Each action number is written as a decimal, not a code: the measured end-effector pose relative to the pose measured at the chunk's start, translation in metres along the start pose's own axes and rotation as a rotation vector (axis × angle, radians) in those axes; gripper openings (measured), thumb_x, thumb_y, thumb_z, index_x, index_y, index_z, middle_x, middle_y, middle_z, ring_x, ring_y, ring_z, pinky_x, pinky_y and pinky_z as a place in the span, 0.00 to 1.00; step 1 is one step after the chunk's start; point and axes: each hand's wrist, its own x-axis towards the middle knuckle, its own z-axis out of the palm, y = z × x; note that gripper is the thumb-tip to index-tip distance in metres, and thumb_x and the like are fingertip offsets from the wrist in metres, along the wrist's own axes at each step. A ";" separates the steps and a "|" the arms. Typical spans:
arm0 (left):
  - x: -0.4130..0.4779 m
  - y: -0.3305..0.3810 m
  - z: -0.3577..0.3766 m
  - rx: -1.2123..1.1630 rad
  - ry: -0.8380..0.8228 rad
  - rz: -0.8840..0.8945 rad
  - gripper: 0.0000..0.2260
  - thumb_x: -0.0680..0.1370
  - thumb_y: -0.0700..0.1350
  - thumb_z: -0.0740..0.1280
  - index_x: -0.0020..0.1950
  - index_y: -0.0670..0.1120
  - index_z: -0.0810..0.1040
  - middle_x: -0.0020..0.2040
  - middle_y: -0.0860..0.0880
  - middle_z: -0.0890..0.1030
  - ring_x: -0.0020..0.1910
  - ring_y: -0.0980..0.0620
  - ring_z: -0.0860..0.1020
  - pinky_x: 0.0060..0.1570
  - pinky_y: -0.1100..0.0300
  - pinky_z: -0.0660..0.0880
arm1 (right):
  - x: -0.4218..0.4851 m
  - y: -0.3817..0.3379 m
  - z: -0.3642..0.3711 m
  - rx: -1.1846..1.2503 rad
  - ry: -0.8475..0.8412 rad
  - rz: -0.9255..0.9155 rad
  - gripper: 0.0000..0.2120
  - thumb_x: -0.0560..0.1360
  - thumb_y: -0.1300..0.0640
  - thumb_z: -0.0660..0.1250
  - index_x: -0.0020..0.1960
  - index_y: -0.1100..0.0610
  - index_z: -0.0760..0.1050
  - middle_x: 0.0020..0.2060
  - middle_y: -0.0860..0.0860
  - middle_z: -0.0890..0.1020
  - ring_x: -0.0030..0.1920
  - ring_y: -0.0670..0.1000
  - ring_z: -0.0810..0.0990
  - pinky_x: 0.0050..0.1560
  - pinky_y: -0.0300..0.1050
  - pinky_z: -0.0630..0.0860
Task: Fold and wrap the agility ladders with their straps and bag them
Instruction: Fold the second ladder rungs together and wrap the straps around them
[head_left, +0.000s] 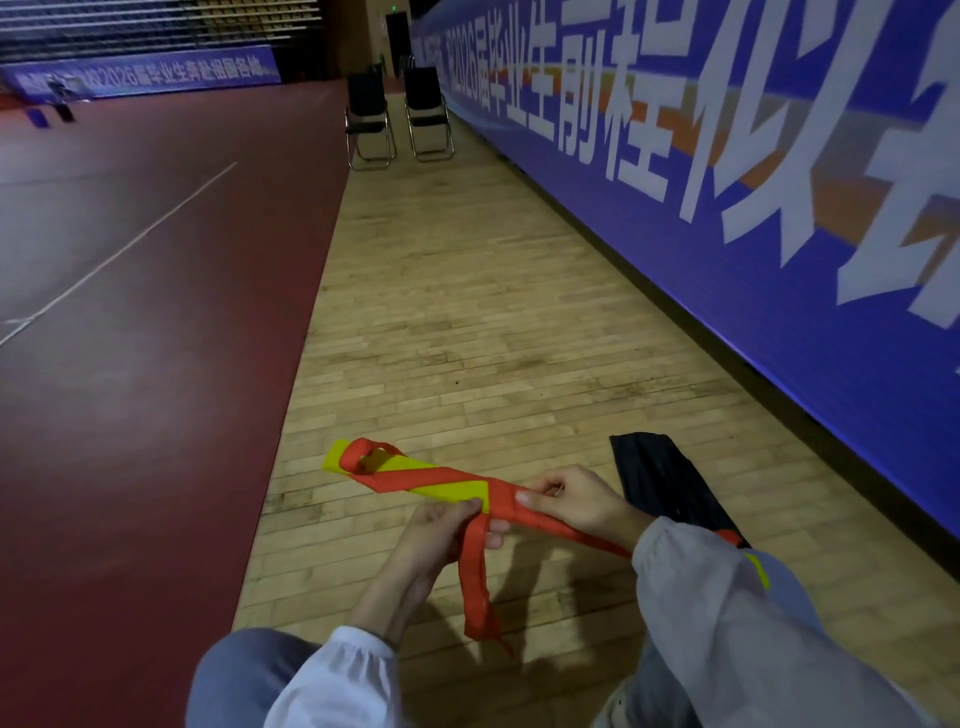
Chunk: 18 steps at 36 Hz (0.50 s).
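Pale sleeves (358, 670) are seen at the lower edge, over a wooden floor (467, 312). A folded yellow ladder bundle (457, 489) is held low over that floor between the two hands. A red strap (431, 475) is wound diagonally around it and looped at the far end. The near end of the bundle is gripped by the left hand (447, 525), whose fingers are curled around it. The strap is pinched against the bundle by the thumb and fingers of the right hand (576, 499). One strap end hangs loose below the left hand; another length runs under the right forearm. A black bag (660, 483) lies on the floor just beyond the right hand.

Wrapping is judged unfinished. If the pinch is eased before the loose end is secured, the turns are likely to slacken and the far loop may slip off. The slack tail could also snag at bagging.
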 end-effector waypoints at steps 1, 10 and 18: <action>0.000 0.000 -0.001 -0.004 -0.012 -0.005 0.13 0.81 0.42 0.61 0.45 0.39 0.82 0.43 0.40 0.85 0.33 0.51 0.83 0.36 0.61 0.74 | 0.001 0.001 0.000 0.006 0.006 0.002 0.06 0.74 0.45 0.71 0.43 0.47 0.79 0.41 0.44 0.82 0.45 0.42 0.79 0.49 0.37 0.74; -0.001 0.004 -0.001 0.085 -0.049 -0.124 0.17 0.80 0.55 0.61 0.54 0.44 0.80 0.49 0.42 0.85 0.39 0.49 0.82 0.43 0.57 0.68 | 0.003 0.007 0.001 0.014 0.097 -0.023 0.07 0.69 0.48 0.77 0.43 0.48 0.81 0.42 0.48 0.84 0.47 0.48 0.82 0.53 0.48 0.78; 0.005 0.006 0.000 0.034 0.023 -0.215 0.28 0.75 0.67 0.58 0.54 0.45 0.82 0.48 0.44 0.85 0.38 0.51 0.82 0.49 0.56 0.72 | 0.004 0.004 0.005 -0.020 0.161 -0.093 0.11 0.66 0.48 0.79 0.36 0.42 0.76 0.40 0.45 0.81 0.44 0.46 0.79 0.47 0.43 0.75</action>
